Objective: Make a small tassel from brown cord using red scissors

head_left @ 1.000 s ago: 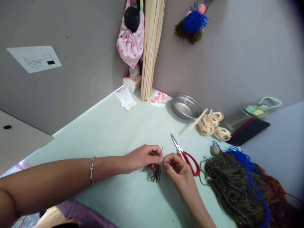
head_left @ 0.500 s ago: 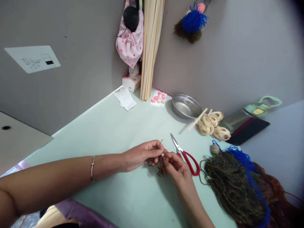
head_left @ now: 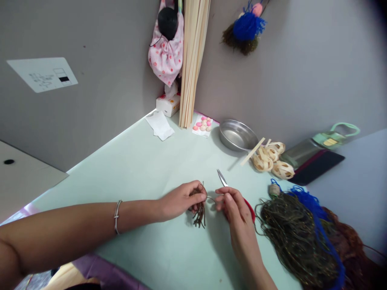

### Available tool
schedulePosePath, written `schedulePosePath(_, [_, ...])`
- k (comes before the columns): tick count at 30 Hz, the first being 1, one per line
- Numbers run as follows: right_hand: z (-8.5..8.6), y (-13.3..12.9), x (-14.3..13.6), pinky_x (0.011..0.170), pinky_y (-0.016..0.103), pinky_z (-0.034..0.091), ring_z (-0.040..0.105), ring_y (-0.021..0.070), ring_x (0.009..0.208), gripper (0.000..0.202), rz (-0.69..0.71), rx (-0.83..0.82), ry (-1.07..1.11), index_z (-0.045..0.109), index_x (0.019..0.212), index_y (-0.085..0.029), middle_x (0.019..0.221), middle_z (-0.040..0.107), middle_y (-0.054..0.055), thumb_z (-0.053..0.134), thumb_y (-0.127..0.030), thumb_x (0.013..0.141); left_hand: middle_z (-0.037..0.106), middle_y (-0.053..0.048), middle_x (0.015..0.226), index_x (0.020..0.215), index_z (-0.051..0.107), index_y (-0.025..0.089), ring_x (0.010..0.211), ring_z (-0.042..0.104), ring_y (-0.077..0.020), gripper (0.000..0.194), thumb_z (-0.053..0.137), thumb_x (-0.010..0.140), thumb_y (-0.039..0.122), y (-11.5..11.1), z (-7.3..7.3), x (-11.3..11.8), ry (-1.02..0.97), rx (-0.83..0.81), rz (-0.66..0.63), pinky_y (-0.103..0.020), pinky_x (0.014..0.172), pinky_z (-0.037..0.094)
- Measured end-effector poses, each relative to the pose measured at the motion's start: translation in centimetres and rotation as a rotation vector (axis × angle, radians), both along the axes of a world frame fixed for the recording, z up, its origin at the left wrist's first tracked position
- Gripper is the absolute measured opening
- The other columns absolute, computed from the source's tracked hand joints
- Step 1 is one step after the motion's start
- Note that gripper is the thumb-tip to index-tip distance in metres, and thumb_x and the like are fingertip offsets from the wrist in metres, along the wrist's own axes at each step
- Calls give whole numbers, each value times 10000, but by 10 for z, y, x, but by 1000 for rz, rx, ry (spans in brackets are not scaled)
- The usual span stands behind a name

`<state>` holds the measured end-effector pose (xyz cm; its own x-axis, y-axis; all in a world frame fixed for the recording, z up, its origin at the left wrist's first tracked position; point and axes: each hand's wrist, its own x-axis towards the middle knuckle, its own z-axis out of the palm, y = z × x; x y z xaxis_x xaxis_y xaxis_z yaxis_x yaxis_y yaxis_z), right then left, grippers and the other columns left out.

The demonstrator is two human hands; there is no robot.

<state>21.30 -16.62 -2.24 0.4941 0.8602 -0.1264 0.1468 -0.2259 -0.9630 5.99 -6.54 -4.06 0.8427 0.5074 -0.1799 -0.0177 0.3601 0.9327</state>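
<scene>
My left hand [head_left: 184, 201] is closed around a small brown yarn tassel [head_left: 198, 217], its cut strands hanging below the fingers. A thin loose strand curves out of the pinch to the right, its end close to my right fingertips. My right hand [head_left: 237, 209] is a little apart from the tassel, with fingers spread and slightly blurred. Directly beneath and behind it lie red-handled scissors [head_left: 222, 178] on the table; the hand covers most of the handles. Whether my fingers touch the scissors, I cannot tell.
Brown yarn [head_left: 287, 233] and blue yarn [head_left: 314, 209] pile up at right, beside a small spool [head_left: 274, 189]. Further back are a metal bowl [head_left: 237, 135], woven strip balls [head_left: 263, 161], a bottle [head_left: 302, 151], pink and cream beads [head_left: 203, 125] and tall wooden strips [head_left: 193, 64].
My right hand has let go at the tassel and moved right, over the scissors' handles. My left hand keeps the tassel, whose strands now hang in fuller view.
</scene>
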Motion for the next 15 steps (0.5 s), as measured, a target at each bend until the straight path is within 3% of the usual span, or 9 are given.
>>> schedulePosePath(2, [4, -1, -4, 779, 290, 423, 551, 184, 860, 300, 95, -4, -111, 599, 1034, -221, 978, 616, 44, 548, -490, 912, 510, 27, 731, 868, 488, 171, 603, 491, -88, 261, 556, 896, 422, -2, -1, -1, 22, 70, -16, -249, 608, 418])
schedulePosePath(6, [4, 0, -7, 635, 259, 381, 487, 157, 706, 292, 322, -66, -94, 588, 795, -193, 736, 546, 4, 574, -464, 904, 511, 36, 713, 887, 494, 183, 605, 478, -89, 174, 531, 909, 352, -5, -5, -2, 82, 164, -25, -238, 586, 399])
schedulePosePath(10, [0, -1, 1, 616, 249, 364, 461, 142, 671, 277, 171, -47, -46, 596, 785, -192, 677, 517, -12, 590, -442, 902, 510, 35, 711, 889, 494, 181, 602, 478, -90, 150, 513, 910, 328, -3, -3, -1, 92, 144, -25, -236, 587, 407])
schedulePosePath(13, [-1, 0, 4, 668, 258, 413, 500, 142, 697, 214, 89, 16, 46, 638, 945, -206, 777, 587, 4, 630, -412, 884, 501, 35, 700, 877, 497, 174, 603, 482, -91, 143, 513, 905, 314, -3, 0, -1, 92, 111, -28, -236, 592, 411])
schedulePosePath(15, [-1, 1, 3, 649, 262, 432, 508, 133, 674, 287, 109, 18, 125, 632, 1058, -213, 862, 620, 20, 671, -411, 854, 500, 37, 694, 872, 499, 175, 599, 480, -91, 134, 516, 900, 305, -4, 0, -1, 91, 108, -33, -234, 588, 408])
